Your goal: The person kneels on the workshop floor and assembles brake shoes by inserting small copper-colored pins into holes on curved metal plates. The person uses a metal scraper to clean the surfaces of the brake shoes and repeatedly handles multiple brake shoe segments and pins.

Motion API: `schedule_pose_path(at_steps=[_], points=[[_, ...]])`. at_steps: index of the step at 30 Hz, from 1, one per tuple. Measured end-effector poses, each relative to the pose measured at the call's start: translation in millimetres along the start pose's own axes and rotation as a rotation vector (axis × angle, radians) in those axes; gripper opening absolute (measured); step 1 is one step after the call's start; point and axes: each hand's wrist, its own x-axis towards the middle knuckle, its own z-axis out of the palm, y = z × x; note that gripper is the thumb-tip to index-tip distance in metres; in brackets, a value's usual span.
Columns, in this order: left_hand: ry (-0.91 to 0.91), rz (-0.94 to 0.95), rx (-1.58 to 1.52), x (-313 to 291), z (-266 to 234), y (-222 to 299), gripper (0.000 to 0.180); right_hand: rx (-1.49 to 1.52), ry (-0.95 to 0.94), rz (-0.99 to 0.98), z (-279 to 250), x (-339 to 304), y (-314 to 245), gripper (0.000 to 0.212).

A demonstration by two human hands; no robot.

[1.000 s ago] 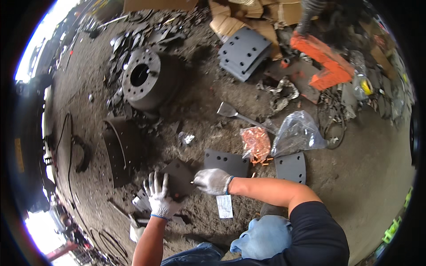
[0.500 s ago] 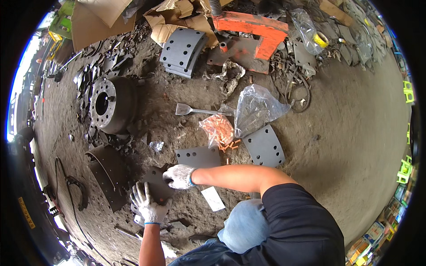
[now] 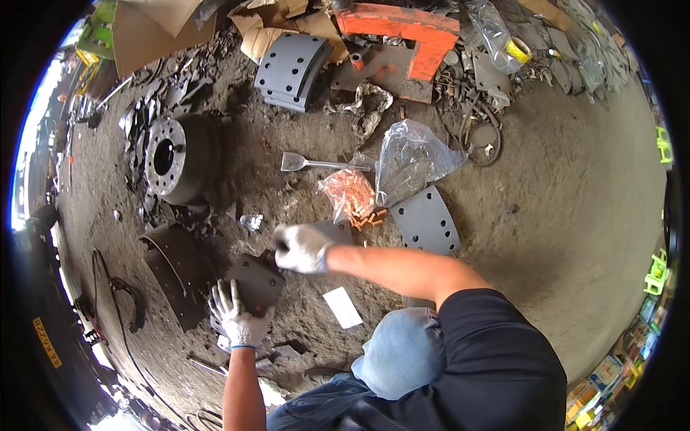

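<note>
My left hand (image 3: 238,317), in a white work glove, lies with fingers spread on the near left edge of a dark curved brake lining (image 3: 253,279) with round holes. Just off that lining's far right corner, my gloved right hand (image 3: 302,248) is in the air with its fingers curled together. Motion smears it a little, and whatever it may pinch is hidden. Behind it a second lining (image 3: 336,230) is partly covered. A clear bag of copper-coloured rivets (image 3: 350,191) spills some onto the floor, beside a third lining (image 3: 429,223). A brake shoe (image 3: 172,280) stands to the left.
A brake drum (image 3: 188,161) rests beyond the shoe, among dark shards. Farther off are stacked linings (image 3: 289,72) and an orange metal stand (image 3: 428,50). A clear scoop (image 3: 316,164), an empty plastic bag (image 3: 413,154) and a white card (image 3: 343,307) lie on the dirt floor.
My right hand has lifted off the lining's edge and moved up and to the right, uncovering more of its holes. The left hand stays on the lining. The whole view has shifted slightly.
</note>
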Motion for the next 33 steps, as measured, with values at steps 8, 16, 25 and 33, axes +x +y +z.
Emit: schedule_pose_path(at_steps=[8, 16, 25, 33], points=[[0.021, 0.013, 0.003, 0, -2, 0, 0.112, -0.594, 1.045, -0.267, -220, -57, 44, 0.026], [0.013, 0.021, -0.01, 0, 3, -3, 0.113, -0.918, 0.641, 0.673, -312, -128, 144, 0.059], [-0.032, -0.003, 0.007, 3, -1, 0, 0.114, -0.876, 0.727, 0.792, -303, -132, 165, 0.073], [-0.018, -0.009, -0.026, -1, 3, -1, 0.115, -0.981, 0.691, 0.631, -310, -140, 171, 0.047]])
